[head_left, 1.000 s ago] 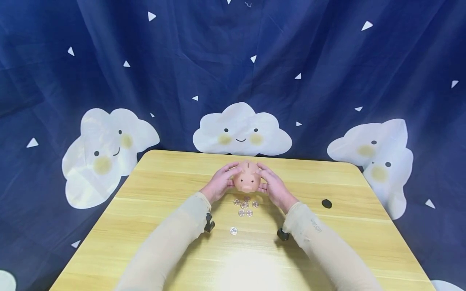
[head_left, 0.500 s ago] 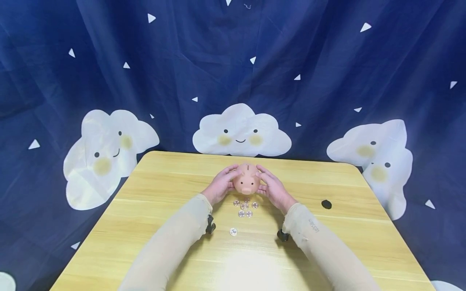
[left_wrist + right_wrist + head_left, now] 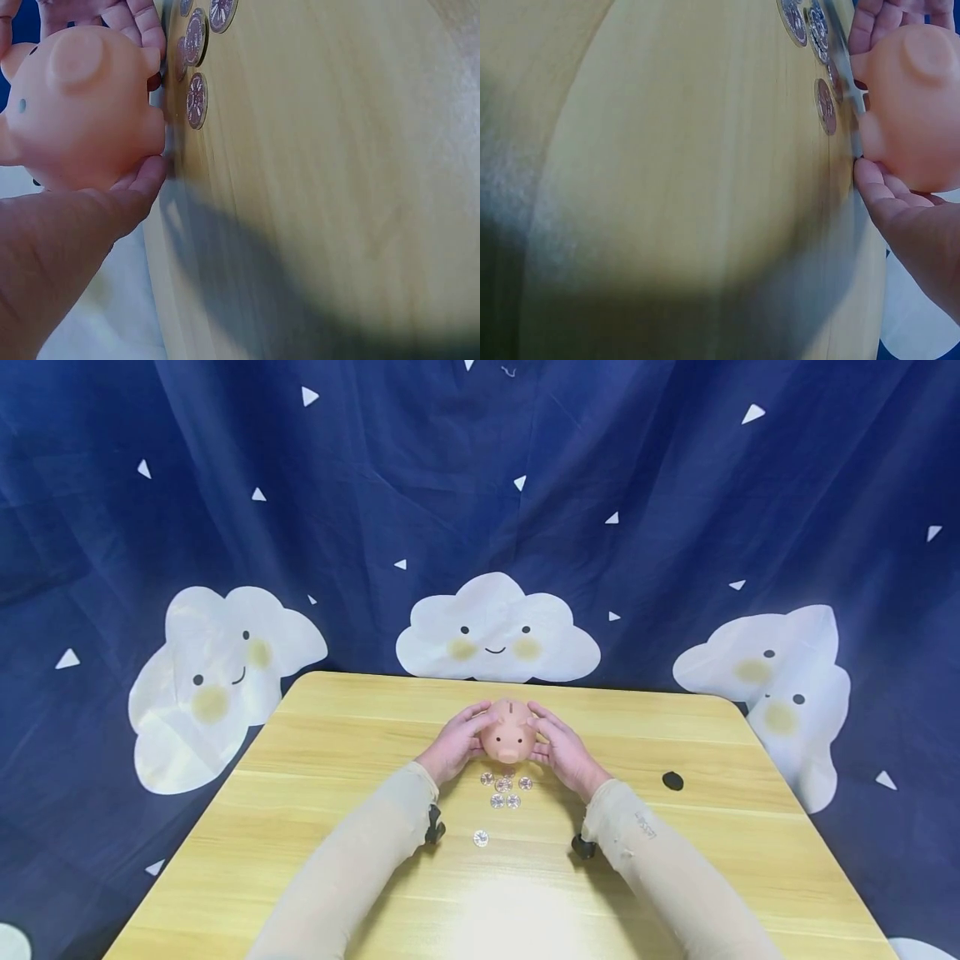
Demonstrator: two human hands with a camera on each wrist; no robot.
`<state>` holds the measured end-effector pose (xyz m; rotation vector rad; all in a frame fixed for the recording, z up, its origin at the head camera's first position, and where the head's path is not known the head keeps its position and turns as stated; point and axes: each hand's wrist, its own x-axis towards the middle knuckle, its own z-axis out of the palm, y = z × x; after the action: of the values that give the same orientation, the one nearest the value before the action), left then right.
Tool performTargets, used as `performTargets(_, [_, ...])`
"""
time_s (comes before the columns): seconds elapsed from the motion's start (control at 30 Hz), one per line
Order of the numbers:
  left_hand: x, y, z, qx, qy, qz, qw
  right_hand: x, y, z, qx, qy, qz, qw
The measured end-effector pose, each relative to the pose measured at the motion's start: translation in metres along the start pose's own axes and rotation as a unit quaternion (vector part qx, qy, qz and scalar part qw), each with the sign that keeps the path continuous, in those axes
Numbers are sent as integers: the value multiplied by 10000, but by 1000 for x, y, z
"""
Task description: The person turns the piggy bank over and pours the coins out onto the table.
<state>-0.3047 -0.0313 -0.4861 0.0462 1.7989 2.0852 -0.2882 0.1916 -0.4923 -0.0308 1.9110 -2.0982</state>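
Note:
A pink piggy bank [image 3: 508, 732] sits between my two hands, its snout toward me and its coin slot on top. My left hand [image 3: 456, 742] grips one side of it, and my right hand [image 3: 562, 748] grips the other. From the left wrist, the feet of the piggy bank [image 3: 82, 112] appear at or very near the tabletop; whether they touch cannot be told. Several coins [image 3: 503, 785] lie in a cluster just in front of it, one of them partly hidden by the snout. A single coin [image 3: 481, 838] lies nearer to me.
The wooden table [image 3: 360, 727] runs back to a dark blue curtain [image 3: 465, 468] printed with white clouds. A small black disc [image 3: 672, 781] lies to the right of my right hand. Bright glare covers the table's near middle.
The piggy bank and both hands have come slightly lower in the head view, closer to the coins. Neither hand has changed its hold. The coins and black disc stay in place.

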Motion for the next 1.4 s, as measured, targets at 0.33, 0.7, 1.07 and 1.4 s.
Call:
performTargets(0.33, [1, -2, 0, -179, -58, 31, 9998, 1, 1, 0, -39, 75, 16, 10000])
performTargets(0.7, [1, -4, -1, -171, -44, 31, 9998, 1, 3, 1, -52, 127, 48, 9999])
performTargets(1.07, [2, -5, -1, -216, -88, 38, 9997, -1, 3, 6, 369, 58, 34, 9993])
performTargets(1.4, [3, -8, 0, -155, -7, 67, 9999, -1, 3, 5, 108, 62, 73, 9999])
